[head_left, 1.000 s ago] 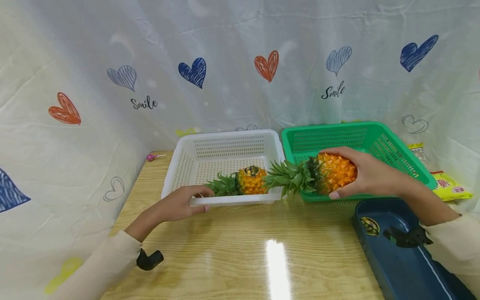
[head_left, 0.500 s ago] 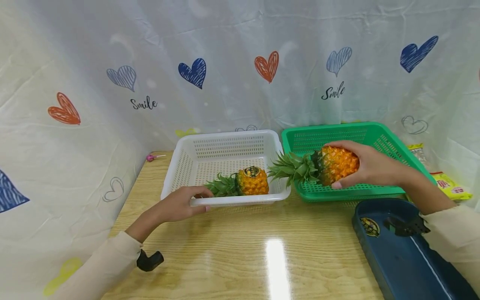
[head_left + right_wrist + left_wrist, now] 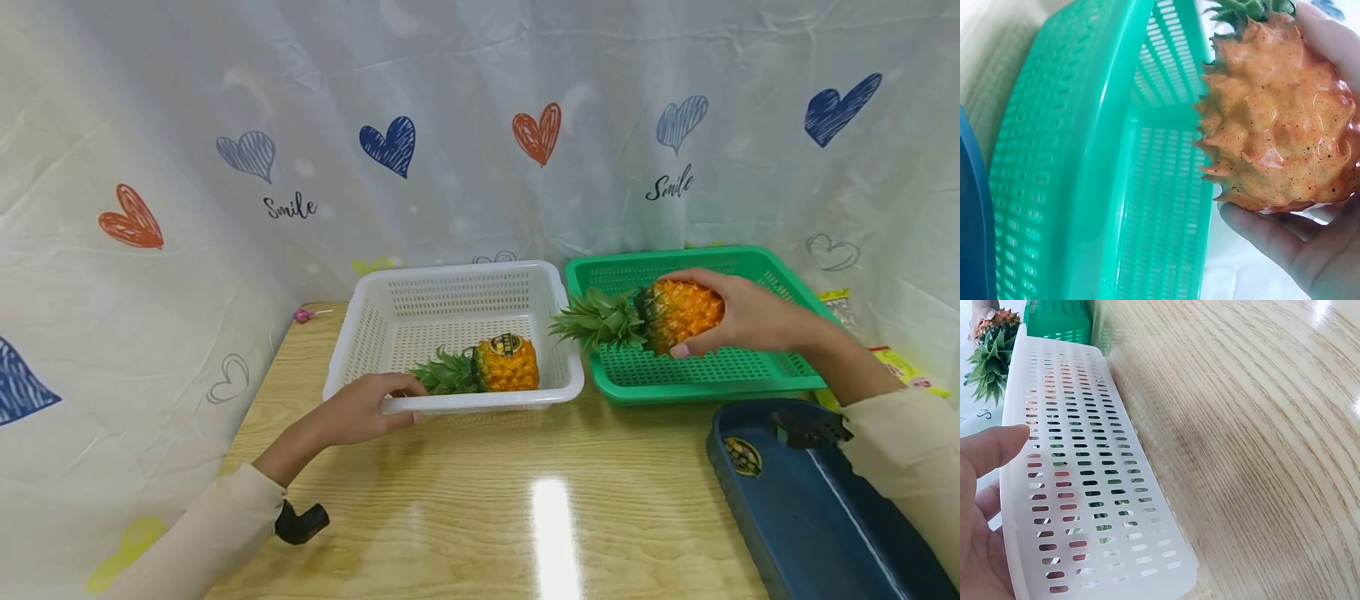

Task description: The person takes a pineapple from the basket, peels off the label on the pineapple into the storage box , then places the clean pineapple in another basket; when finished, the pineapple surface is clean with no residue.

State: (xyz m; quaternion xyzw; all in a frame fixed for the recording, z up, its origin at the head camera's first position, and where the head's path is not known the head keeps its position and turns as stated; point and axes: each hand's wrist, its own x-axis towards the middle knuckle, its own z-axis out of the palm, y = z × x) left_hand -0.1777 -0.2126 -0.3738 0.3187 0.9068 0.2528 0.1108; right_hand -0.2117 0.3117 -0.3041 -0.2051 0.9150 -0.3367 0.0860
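My right hand point(image 3: 738, 315) grips an orange pineapple point(image 3: 684, 315) by its body, holding it sideways over the green basket point(image 3: 697, 392) with the leafy crown to the left. In the right wrist view, thumb and fingers wrap the spiky pineapple point(image 3: 1279, 119) above the green basket point(image 3: 1085, 150). My left hand point(image 3: 367, 408) pinches the front rim of the white basket point(image 3: 480, 402), thumb outside and fingers inside. The left wrist view shows that thumb against the white basket point(image 3: 1085, 469). A second pineapple point(image 3: 506, 364) with a black-and-gold label lies inside the white basket, crown to the left.
A dark blue tray point(image 3: 795, 517) with a round sticker point(image 3: 742, 457) stands at the front right. Yellow snack packets point(image 3: 903, 367) lie beyond the green basket's right side. A pink lollipop point(image 3: 303, 316) is at the table's back left. A patterned curtain point(image 3: 465, 192) hangs behind the baskets.
My right hand has carried the pineapple up and slightly right, from the green basket's front edge to above its interior. My left hand stays on the white basket's rim.
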